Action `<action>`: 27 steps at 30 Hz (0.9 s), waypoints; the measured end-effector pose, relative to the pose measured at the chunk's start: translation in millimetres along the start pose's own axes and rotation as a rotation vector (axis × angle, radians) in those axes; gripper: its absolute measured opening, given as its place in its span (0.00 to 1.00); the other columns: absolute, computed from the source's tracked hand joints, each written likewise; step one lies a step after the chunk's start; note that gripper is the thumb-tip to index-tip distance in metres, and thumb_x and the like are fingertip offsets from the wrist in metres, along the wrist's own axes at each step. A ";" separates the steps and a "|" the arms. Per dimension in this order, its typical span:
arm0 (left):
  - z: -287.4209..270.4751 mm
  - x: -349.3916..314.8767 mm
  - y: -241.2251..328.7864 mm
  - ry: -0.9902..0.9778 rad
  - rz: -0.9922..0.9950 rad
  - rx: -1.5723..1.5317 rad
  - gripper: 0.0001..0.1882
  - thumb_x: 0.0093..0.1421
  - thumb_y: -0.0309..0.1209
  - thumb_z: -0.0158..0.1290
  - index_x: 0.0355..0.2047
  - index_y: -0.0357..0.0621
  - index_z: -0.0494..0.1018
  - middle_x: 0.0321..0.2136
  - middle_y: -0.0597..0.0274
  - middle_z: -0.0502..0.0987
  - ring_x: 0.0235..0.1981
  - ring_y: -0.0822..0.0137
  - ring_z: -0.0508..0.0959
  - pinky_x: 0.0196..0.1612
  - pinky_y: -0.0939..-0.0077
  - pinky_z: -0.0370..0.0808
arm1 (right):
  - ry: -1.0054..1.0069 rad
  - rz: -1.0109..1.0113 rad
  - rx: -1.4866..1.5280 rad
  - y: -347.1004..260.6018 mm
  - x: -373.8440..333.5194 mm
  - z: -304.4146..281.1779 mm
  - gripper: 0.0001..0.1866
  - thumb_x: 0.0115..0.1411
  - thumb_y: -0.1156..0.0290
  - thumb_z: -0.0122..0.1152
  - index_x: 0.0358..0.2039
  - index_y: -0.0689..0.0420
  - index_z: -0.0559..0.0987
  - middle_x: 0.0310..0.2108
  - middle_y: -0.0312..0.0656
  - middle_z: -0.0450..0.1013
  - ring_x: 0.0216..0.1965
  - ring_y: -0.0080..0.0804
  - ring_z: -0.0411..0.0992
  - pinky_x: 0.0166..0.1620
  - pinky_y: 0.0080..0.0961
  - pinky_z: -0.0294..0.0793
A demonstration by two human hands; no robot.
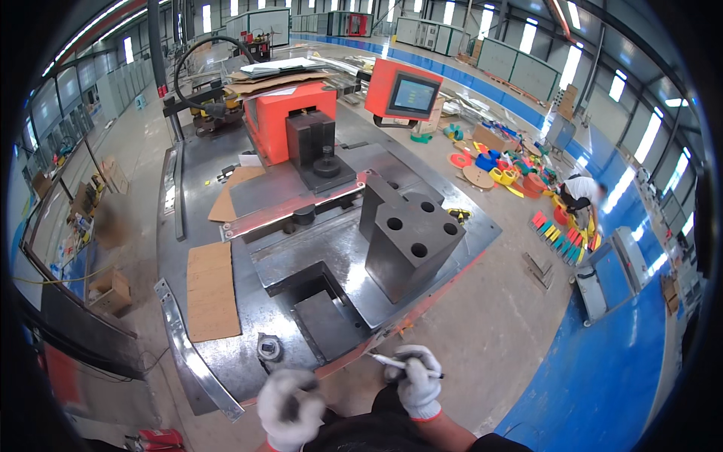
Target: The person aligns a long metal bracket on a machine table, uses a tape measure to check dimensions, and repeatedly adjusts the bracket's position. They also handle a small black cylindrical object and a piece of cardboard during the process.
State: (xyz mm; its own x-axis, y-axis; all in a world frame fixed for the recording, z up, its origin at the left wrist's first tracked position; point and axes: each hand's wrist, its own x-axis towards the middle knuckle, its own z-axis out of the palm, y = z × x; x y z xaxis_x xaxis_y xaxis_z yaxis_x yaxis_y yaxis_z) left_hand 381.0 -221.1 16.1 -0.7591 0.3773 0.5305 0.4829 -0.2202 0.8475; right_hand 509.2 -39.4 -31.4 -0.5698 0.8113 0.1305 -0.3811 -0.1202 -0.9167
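My right hand (419,383), in a white knit glove with a red cuff, grips a slim white pen or marker (386,361) just off the machine's near edge. One end points left toward the table; its dark other end sticks out at the right. My left hand (290,410), gloved alike, is curled in front of my body and partly blurred; what its fingers hold, if anything, I cannot make out. Nearest to it is a small round metal fitting (269,347) on the steel machine table (252,369). A rectangular recess (329,320) lies beyond my hands.
A dark steel block with round holes (414,245) stands at the table's right. Cardboard (213,291) and a bent metal strip (192,350) lie left. Behind are a red press head (290,105) and a control screen (410,94). Far right, a person (582,192) bends near colourful parts.
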 end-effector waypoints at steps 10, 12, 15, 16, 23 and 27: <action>243.3 63.4 103.9 -0.707 0.637 -0.925 0.10 0.66 0.27 0.61 0.41 0.29 0.81 0.39 0.42 0.82 0.22 0.55 0.82 0.21 0.66 0.76 | 0.260 -0.310 -0.005 -53.2 68.0 -171.0 0.17 0.69 0.64 0.46 0.43 0.68 0.73 0.19 0.44 0.69 0.16 0.30 0.68 0.23 0.29 0.73; 289.1 62.9 104.4 -0.651 0.627 -0.973 0.09 0.67 0.26 0.60 0.41 0.29 0.81 0.39 0.42 0.82 0.22 0.56 0.82 0.21 0.66 0.76 | 0.294 -0.285 0.006 -67.4 89.1 -210.0 0.17 0.70 0.63 0.47 0.44 0.67 0.73 0.17 0.42 0.66 0.15 0.30 0.66 0.22 0.29 0.70; 351.8 60.9 98.7 -0.556 0.612 -1.024 0.10 0.68 0.26 0.59 0.42 0.29 0.82 0.42 0.41 0.82 0.24 0.54 0.82 0.23 0.66 0.76 | 0.383 -0.237 0.000 -98.0 115.6 -262.0 0.17 0.70 0.61 0.49 0.44 0.65 0.72 0.17 0.40 0.64 0.16 0.30 0.64 0.22 0.30 0.68; 368.7 57.6 92.5 -0.509 0.608 -1.011 0.10 0.68 0.27 0.59 0.42 0.29 0.82 0.42 0.41 0.82 0.25 0.53 0.82 0.24 0.65 0.76 | 0.402 -0.224 0.010 -101.2 120.9 -277.0 0.17 0.71 0.61 0.49 0.43 0.65 0.72 0.18 0.40 0.64 0.17 0.30 0.64 0.22 0.30 0.68; 443.0 64.6 0.1 -0.383 -0.853 -0.556 0.11 0.66 0.26 0.53 0.42 0.30 0.80 0.36 0.55 0.81 0.27 0.74 0.77 0.30 0.78 0.71 | 0.193 -0.179 0.186 -131.7 166.5 -324.4 0.24 0.72 0.53 0.53 0.45 0.66 0.73 0.24 0.51 0.74 0.24 0.42 0.75 0.28 0.39 0.77; 478.1 58.9 -45.6 -0.188 -0.990 -0.791 0.18 0.73 0.30 0.53 0.58 0.32 0.74 0.38 0.52 0.83 0.28 0.71 0.79 0.29 0.78 0.72 | 0.112 -0.182 0.139 -126.7 190.1 -325.7 0.26 0.74 0.54 0.51 0.44 0.71 0.77 0.28 0.56 0.78 0.28 0.45 0.79 0.35 0.40 0.81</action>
State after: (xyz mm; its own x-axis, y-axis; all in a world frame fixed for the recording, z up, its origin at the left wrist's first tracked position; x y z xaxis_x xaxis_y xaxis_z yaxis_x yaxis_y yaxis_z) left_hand 523.0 241.1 1.5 -0.5402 0.7923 -0.2837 -0.6885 -0.2222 0.6903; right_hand 686.2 316.4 -13.4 -0.4009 0.8844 0.2389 -0.5709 -0.0373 -0.8202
